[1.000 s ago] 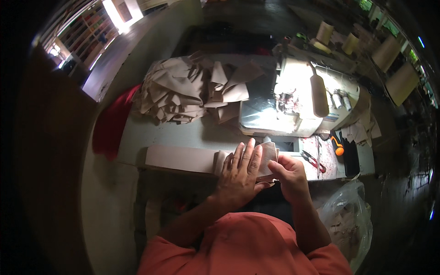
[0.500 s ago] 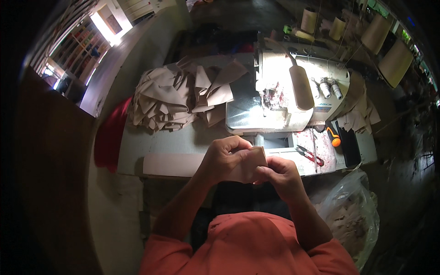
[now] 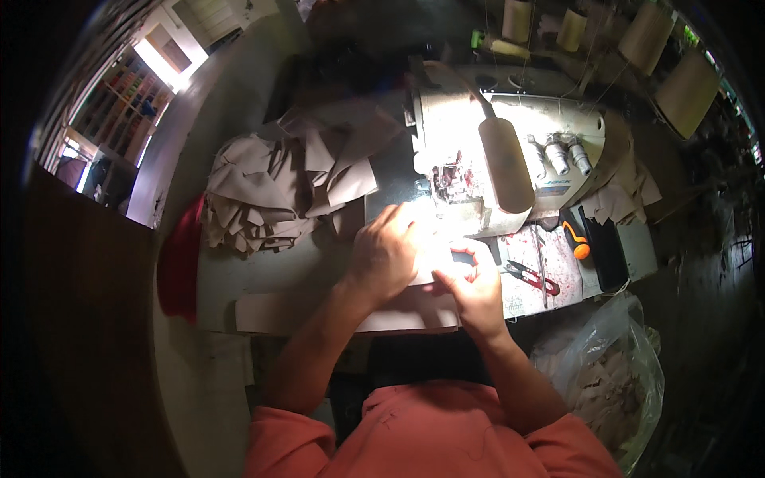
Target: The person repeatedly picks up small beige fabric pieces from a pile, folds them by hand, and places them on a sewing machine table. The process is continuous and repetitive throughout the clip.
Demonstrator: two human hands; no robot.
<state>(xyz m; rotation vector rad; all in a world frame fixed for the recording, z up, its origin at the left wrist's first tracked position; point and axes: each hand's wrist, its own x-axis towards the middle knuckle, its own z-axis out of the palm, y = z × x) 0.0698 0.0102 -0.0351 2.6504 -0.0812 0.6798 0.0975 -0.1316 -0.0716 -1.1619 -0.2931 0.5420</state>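
Observation:
A pale fabric piece (image 3: 430, 261), washed out by bright light, lies between my hands in front of the sewing machine (image 3: 575, 131). My left hand (image 3: 386, 253) bends over its left side, fingers toward the needle area; the fingertips are partly lost in glare. Thumb and fingers of my right hand (image 3: 476, 293) pinch its right edge. Below my hands, a long flat beige fabric strip (image 3: 279, 314) runs along the table's front edge. A heap of beige fabric pieces (image 3: 267, 179) lies to the left of the machine.
A lamp (image 3: 508, 163) hangs over the machine. Red-handled thread snips (image 3: 534, 277), an orange-ended tool (image 3: 581, 249) and a dark case (image 3: 606, 259) lie at right. A clear plastic bag (image 3: 617, 374) of scraps is beside me. Thread cones (image 3: 687, 94) stand at back right.
Both hands have moved forward with the fabric piece, from the table's front edge into the light near the needle. The view has shifted slightly.

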